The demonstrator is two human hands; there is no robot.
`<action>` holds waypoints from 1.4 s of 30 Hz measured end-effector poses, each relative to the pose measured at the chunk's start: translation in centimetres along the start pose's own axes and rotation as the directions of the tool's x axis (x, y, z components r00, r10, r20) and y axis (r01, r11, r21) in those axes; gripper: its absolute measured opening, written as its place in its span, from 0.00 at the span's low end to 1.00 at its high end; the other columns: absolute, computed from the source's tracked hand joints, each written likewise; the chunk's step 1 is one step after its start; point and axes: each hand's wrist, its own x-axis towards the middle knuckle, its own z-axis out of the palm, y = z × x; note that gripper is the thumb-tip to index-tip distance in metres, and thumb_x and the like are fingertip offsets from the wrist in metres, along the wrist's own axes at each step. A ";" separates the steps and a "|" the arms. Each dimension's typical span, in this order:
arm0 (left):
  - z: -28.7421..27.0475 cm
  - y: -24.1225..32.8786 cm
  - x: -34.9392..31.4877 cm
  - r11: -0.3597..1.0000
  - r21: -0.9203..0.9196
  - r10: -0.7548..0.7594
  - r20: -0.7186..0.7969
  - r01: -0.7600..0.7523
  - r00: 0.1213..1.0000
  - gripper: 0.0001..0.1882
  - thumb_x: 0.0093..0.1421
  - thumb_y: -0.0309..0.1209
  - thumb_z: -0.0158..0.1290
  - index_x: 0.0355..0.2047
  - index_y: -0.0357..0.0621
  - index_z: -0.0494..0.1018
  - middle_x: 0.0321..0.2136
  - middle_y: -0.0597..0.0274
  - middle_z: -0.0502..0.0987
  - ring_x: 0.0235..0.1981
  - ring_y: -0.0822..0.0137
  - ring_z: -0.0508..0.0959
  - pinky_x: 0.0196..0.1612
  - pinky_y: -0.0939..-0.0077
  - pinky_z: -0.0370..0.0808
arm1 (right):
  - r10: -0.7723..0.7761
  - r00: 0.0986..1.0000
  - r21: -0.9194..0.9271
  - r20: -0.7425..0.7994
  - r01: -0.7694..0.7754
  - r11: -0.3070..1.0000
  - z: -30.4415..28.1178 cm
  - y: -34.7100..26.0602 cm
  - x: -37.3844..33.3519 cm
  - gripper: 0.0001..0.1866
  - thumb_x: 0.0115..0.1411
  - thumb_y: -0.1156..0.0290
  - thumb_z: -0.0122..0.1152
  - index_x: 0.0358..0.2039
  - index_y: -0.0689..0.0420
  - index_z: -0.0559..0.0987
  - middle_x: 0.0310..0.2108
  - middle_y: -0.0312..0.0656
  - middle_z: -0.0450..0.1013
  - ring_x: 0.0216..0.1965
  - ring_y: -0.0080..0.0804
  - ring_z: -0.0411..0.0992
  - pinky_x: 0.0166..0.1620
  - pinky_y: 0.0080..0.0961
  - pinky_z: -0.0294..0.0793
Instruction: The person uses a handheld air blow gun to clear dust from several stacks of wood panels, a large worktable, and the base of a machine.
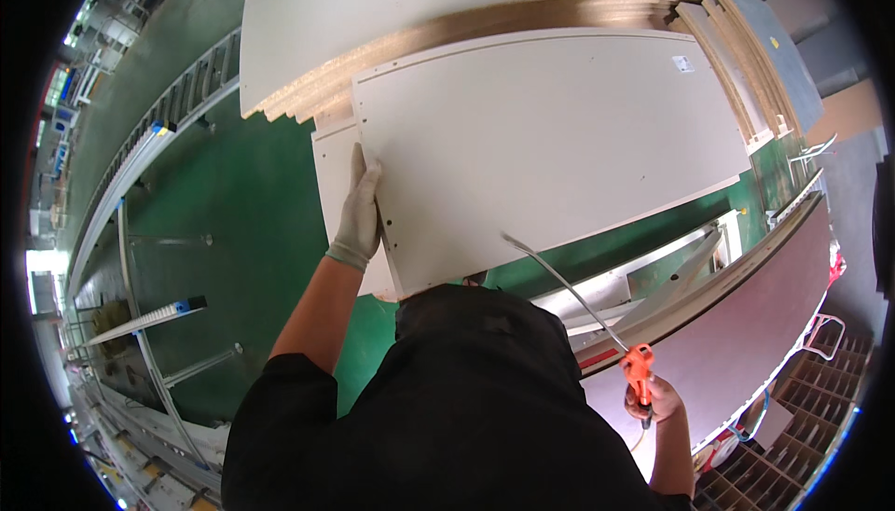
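A white panel [550, 129] with small drilled holes along its left edge lies before me, with a small label near its far right corner. My left hand [359, 215], in a pale glove, grips this panel's left edge, the thumb side toward the top face. My bare right hand [658, 401] is closed around an orange air blow gun [638, 368]. The gun's long bent metal nozzle [569, 285] reaches left, its tip over the near edge area of the panel. Another white panel [337, 185] shows underneath on the left.
Stacked chipboard panels [447, 7] stand beyond, with more boards [764, 54] at the far right. A roller conveyor [172, 124] runs along the left over green floor [242, 203]. A mauve-topped board [736, 324] lies at my right, near a slotted wooden rack [820, 390].
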 end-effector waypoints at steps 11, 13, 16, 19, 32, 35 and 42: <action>0.4 0.3 -0.1 1.000 -0.008 -0.015 0.045 0.015 0.999 0.30 0.77 0.43 0.38 0.72 0.42 0.51 0.62 0.55 0.67 0.62 0.65 0.69 0.63 0.70 0.69 | 0.191 0.943 -0.320 -0.271 -0.275 0.907 1.0 -1.4 -2.9 0.35 0.67 0.38 0.52 0.32 0.64 0.81 0.23 0.47 0.79 0.13 0.25 0.67 0.20 0.21 0.65; -0.3 -0.3 0.3 1.000 0.025 0.000 0.057 -0.002 0.998 0.33 0.77 0.45 0.39 0.74 0.41 0.48 0.65 0.54 0.65 0.64 0.64 0.66 0.65 0.70 0.66 | 0.168 0.931 -0.385 -0.325 -0.293 0.875 1.0 -1.9 -1.1 0.35 0.69 0.38 0.51 0.32 0.63 0.82 0.25 0.46 0.80 0.14 0.24 0.68 0.20 0.20 0.65; -1.5 -1.7 0.5 0.997 0.071 -0.002 0.029 0.000 1.000 0.37 0.76 0.47 0.39 0.76 0.40 0.42 0.70 0.53 0.59 0.69 0.63 0.61 0.70 0.69 0.60 | 0.190 0.952 -0.359 -0.242 -0.269 0.894 1.6 -2.3 -0.4 0.37 0.69 0.35 0.49 0.32 0.63 0.82 0.25 0.45 0.80 0.15 0.24 0.68 0.20 0.20 0.65; -2.9 -2.7 0.0 0.995 0.090 0.034 0.043 -0.038 0.998 0.39 0.76 0.51 0.39 0.76 0.41 0.42 0.73 0.52 0.54 0.73 0.62 0.56 0.73 0.68 0.55 | 0.166 0.929 -0.489 -0.332 -0.320 0.811 2.5 -3.3 0.1 0.41 0.66 0.30 0.47 0.31 0.63 0.81 0.23 0.45 0.79 0.15 0.23 0.68 0.20 0.20 0.65; -18.8 -3.6 -9.8 0.823 -0.036 -0.564 0.072 0.567 0.823 0.31 0.77 0.51 0.36 0.60 0.34 0.70 0.54 0.49 0.78 0.55 0.57 0.79 0.58 0.62 0.76 | 0.204 0.934 -0.529 -0.293 -0.337 0.779 6.6 -7.1 3.4 0.32 0.74 0.42 0.47 0.30 0.60 0.80 0.25 0.43 0.79 0.16 0.24 0.68 0.21 0.21 0.65; -21.6 -3.0 -11.1 0.660 0.341 -0.564 -0.363 0.669 0.742 0.30 0.74 0.52 0.42 0.56 0.35 0.74 0.49 0.50 0.81 0.52 0.55 0.80 0.56 0.63 0.76 | 0.161 0.951 -0.571 -0.266 -0.289 0.768 7.9 -5.9 5.4 0.33 0.74 0.42 0.45 0.29 0.60 0.80 0.25 0.44 0.79 0.16 0.24 0.68 0.20 0.21 0.65; -40.0 -11.6 -13.9 0.278 0.844 -0.398 -0.334 0.459 0.855 0.23 0.71 0.45 0.50 0.53 0.38 0.76 0.44 0.54 0.81 0.45 0.59 0.80 0.51 0.66 0.76 | 0.070 0.936 -0.577 -0.345 -0.270 0.771 14.0 -1.7 2.6 0.35 0.73 0.40 0.45 0.28 0.62 0.80 0.21 0.45 0.77 0.13 0.24 0.65 0.21 0.22 0.65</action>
